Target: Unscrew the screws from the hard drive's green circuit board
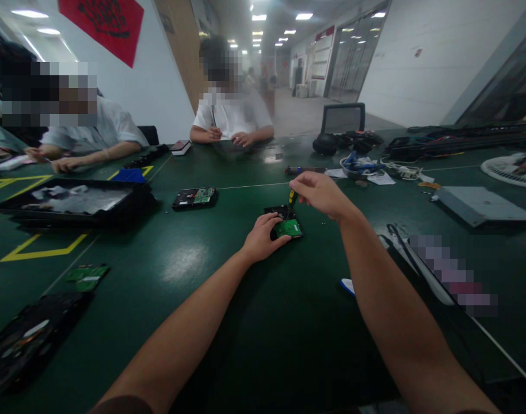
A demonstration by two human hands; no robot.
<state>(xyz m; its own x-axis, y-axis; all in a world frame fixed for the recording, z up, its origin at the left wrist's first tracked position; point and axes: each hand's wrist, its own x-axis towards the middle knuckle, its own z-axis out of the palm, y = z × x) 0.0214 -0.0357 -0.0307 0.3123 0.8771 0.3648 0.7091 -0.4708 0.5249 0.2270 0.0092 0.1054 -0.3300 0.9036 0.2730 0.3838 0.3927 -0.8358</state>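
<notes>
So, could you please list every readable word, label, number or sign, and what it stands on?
Nothing reads clearly enough to quote.
Red wall paper: dark characters, too blurred.
Green board at the left hand: white label, too small.
Drive farther left: pale label, too small.
Card at right: pixelated.

drives [289,229], black tray [82,216] on green table [289,322]

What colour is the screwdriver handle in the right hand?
The screwdriver handle is yellow with dark parts, seen in the head view.
</notes>
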